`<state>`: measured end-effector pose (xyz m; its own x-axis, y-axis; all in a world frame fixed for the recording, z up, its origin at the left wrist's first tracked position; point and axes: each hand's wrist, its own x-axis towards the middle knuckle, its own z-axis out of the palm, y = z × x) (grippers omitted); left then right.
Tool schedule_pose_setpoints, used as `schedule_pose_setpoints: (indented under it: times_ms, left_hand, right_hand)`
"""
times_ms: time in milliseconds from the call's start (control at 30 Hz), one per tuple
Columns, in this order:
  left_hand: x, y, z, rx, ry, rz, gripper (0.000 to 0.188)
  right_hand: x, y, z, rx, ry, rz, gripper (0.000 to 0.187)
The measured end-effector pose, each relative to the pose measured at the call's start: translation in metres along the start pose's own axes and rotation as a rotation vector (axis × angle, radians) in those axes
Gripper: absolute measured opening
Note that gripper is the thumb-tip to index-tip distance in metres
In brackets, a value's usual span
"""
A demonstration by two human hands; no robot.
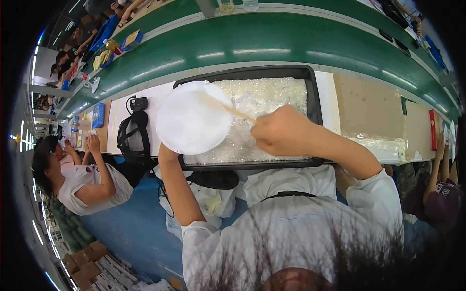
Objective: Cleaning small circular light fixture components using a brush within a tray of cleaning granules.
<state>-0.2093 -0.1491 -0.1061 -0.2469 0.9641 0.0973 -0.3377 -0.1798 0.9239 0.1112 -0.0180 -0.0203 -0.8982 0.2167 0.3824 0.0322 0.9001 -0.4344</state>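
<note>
A white round disc [194, 119], like a plate or lid, is held up over the left part of a black tray [314, 104]. My left hand [168, 152] supports it from behind and below; its fingers are hidden by the disc. Closed around a thin pale stick [241, 115], my right hand [282, 132] hovers above the tray. The stick's far end reaches over the disc's upper right and looks blurred there. Sparkling clear granules or beads [274, 94] spread across the tray, some heaped in its middle.
Left of the tray lie a black strap or mesh bag [133, 131] and a small black device [139, 103]. Brown cardboard [364, 104] covers the bench to the right. A green shelf [272, 41] runs behind. A co-worker [92, 179] sits at left; another person [439, 194] is at right.
</note>
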Motion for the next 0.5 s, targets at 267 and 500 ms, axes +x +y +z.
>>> schedule_pose_setpoints:
  times_ms: [267, 500]
  left_hand:
    - [0.005, 0.016, 0.032, 0.352, -0.12, 0.084, 0.066]
    - [0.015, 0.003, 0.009, 0.438, -0.206, 0.101, 0.066]
  right_hand:
    - [-0.005, 0.017, -0.021, 0.142, 0.222, 0.013, 0.018]
    - [0.004, 0.03, -0.03, 0.066, 0.084, 0.055, 0.026]
